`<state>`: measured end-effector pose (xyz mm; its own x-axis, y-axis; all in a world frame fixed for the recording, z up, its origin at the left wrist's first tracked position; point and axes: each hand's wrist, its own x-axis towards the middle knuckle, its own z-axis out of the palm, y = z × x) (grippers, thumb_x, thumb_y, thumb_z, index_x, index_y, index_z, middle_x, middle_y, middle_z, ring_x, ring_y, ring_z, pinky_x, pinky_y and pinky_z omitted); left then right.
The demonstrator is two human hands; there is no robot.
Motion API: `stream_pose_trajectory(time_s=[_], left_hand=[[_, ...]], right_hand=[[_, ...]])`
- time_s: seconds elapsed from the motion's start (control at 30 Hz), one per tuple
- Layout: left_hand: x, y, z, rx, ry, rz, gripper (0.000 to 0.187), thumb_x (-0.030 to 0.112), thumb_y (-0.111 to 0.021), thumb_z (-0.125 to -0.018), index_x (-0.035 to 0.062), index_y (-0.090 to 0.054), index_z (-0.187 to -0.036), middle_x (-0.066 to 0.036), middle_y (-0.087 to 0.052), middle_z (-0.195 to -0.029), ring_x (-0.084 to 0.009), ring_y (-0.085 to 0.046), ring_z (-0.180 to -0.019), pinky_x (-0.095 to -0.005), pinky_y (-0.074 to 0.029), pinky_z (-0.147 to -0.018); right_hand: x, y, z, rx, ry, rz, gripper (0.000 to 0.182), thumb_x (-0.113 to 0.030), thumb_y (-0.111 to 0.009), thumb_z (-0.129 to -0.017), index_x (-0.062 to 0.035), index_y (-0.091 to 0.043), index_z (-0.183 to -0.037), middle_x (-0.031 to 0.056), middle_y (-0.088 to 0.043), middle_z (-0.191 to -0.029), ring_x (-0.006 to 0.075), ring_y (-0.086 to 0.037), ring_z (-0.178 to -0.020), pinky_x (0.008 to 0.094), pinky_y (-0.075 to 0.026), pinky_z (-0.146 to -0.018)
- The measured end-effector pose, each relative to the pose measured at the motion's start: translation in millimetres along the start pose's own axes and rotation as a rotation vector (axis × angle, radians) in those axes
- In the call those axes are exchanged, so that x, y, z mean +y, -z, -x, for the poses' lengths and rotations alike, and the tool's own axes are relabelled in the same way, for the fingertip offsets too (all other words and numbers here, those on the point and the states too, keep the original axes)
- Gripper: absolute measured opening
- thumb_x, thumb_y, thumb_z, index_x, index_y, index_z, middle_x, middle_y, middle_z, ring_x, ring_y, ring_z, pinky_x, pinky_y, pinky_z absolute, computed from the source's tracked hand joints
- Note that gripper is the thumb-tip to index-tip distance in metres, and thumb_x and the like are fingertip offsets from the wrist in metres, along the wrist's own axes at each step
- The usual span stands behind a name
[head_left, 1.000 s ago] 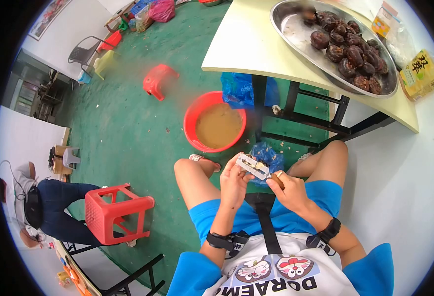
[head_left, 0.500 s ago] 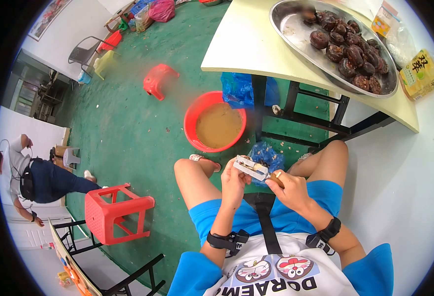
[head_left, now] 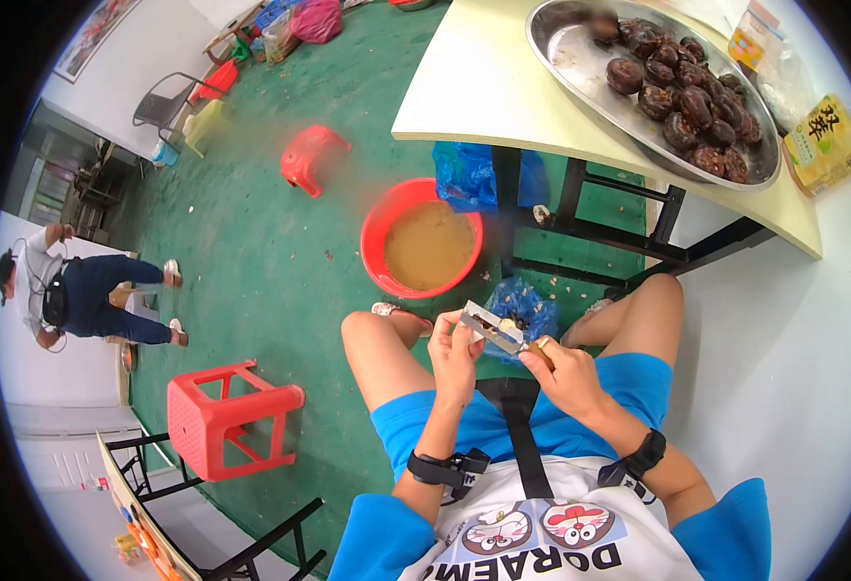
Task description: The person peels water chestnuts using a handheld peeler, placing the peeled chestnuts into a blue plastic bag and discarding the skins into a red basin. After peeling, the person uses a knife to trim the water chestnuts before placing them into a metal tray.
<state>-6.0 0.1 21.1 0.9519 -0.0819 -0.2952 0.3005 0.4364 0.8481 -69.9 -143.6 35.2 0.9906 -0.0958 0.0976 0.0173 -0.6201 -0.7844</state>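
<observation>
My right hand (head_left: 566,376) is closed around the wooden handle of a wide metal peeler (head_left: 495,327). The peeler's flat, slotted head points left, over my lap. Close against the head's left end is my left hand (head_left: 455,358), its fingers curled on what seems to be a dark water chestnut, mostly hidden behind the peeler; a bit of brown shows through the slot. Below the peeler, between my feet, a blue plastic bag (head_left: 532,308) lies open with dark and pale scraps in it. An oval metal tray (head_left: 576,68) of dark water chestnuts (head_left: 694,107) rests on the table above.
The pale table (head_left: 455,87) stands ahead right, with a yellow package (head_left: 822,145) beside the tray. A red basin (head_left: 372,242) of murky water sits on the green floor. Red stools (head_left: 198,426) stand left. Another person (head_left: 101,295) is at far left.
The peeler's head has tilted slightly, and my left hand has shifted a little left and down. The other person has moved further up the frame, away from the near red stool.
</observation>
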Motion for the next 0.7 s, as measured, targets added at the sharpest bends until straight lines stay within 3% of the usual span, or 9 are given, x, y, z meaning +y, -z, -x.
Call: stream_pose_trajectory(time_s=[0.1,0.17,0.4,0.47,0.6,0.67,0.7], left_hand=[[-2.8,2.4,-1.3,-0.043,-0.038,-0.051,0.008,0.013,-0.046,-0.086,0.0047,-0.048,-0.086,-0.002,-0.055,-0.073,-0.0038,-0.049,-0.061,-0.0168,-0.039,-0.053],[-2.8,-1.0,-1.7,-0.017,-0.025,-0.162,0.004,0.011,-0.046,-0.085,0.0069,-0.046,-0.084,0.001,-0.049,-0.073,-0.0038,-0.044,-0.060,-0.0175,-0.036,-0.051],[-8.3,3.7,-11.3,-0.054,-0.022,-0.211,0.008,0.012,-0.048,-0.085,0.0044,-0.049,-0.086,-0.001,-0.054,-0.077,-0.0037,-0.047,-0.062,-0.0158,-0.037,-0.052],[-7.3,3.4,-12.9,-0.050,-0.024,-0.227,0.008,0.012,-0.048,-0.085,0.0043,-0.049,-0.086,-0.001,-0.055,-0.077,-0.0038,-0.047,-0.061,-0.0158,-0.037,-0.052],[-6.0,2.3,-14.0,-0.050,-0.062,-0.269,0.009,0.011,-0.048,-0.084,0.0030,-0.050,-0.088,-0.002,-0.055,-0.077,-0.0039,-0.048,-0.062,-0.0159,-0.038,-0.051],[-5.4,-4.3,-7.3,-0.098,-0.095,-0.308,0.011,0.011,-0.048,-0.084,0.0023,-0.051,-0.090,-0.002,-0.055,-0.078,-0.0040,-0.048,-0.062,-0.0159,-0.038,-0.051],[-5.8,-8.5,-3.7,-0.148,-0.128,-0.349,0.012,0.011,-0.047,-0.084,0.0017,-0.051,-0.092,-0.002,-0.055,-0.078,-0.0042,-0.048,-0.062,-0.0159,-0.038,-0.051]], right_hand=[[-1.4,1.2,-2.1,-0.053,-0.098,-0.054,0.033,-0.035,-0.050,-0.083,-0.0029,-0.053,-0.076,0.0141,-0.054,-0.054,0.0322,-0.055,-0.050,0.0388,-0.042,-0.044],[-1.3,3.7,-5.9,-0.091,-0.161,-0.079,0.035,-0.036,-0.048,-0.083,-0.0023,-0.053,-0.075,0.0154,-0.053,-0.053,0.0332,-0.054,-0.050,0.0389,-0.041,-0.045],[-2.6,-0.4,-10.5,-0.109,-0.250,-0.098,0.036,-0.035,-0.047,-0.084,-0.0016,-0.055,-0.077,0.0161,-0.052,-0.053,0.0336,-0.054,-0.052,0.0390,-0.040,-0.046],[-1.7,-6.2,-10.4,-0.072,-0.276,-0.180,0.032,-0.030,-0.049,-0.084,0.0007,-0.054,-0.077,0.0152,-0.045,-0.051,0.0253,-0.047,-0.044,0.0333,-0.035,-0.044],[-3.7,-7.9,-13.5,-0.081,-0.325,-0.204,0.034,-0.030,-0.048,-0.085,0.0019,-0.054,-0.074,0.0149,-0.046,-0.051,0.0214,-0.046,-0.044,0.0336,-0.035,-0.044],[0.7,-10.5,-18.1,-0.033,-0.344,-0.147,0.038,-0.035,-0.045,-0.085,0.0005,-0.055,-0.074,0.0198,-0.054,-0.059,0.0367,-0.055,-0.058,0.0412,-0.041,-0.051],[17.2,-15.3,-23.7,-0.001,-0.369,-0.142,0.041,-0.036,-0.045,-0.084,0.0021,-0.054,-0.072,0.0217,-0.054,-0.063,0.0382,-0.055,-0.062,0.0418,-0.041,-0.054]])
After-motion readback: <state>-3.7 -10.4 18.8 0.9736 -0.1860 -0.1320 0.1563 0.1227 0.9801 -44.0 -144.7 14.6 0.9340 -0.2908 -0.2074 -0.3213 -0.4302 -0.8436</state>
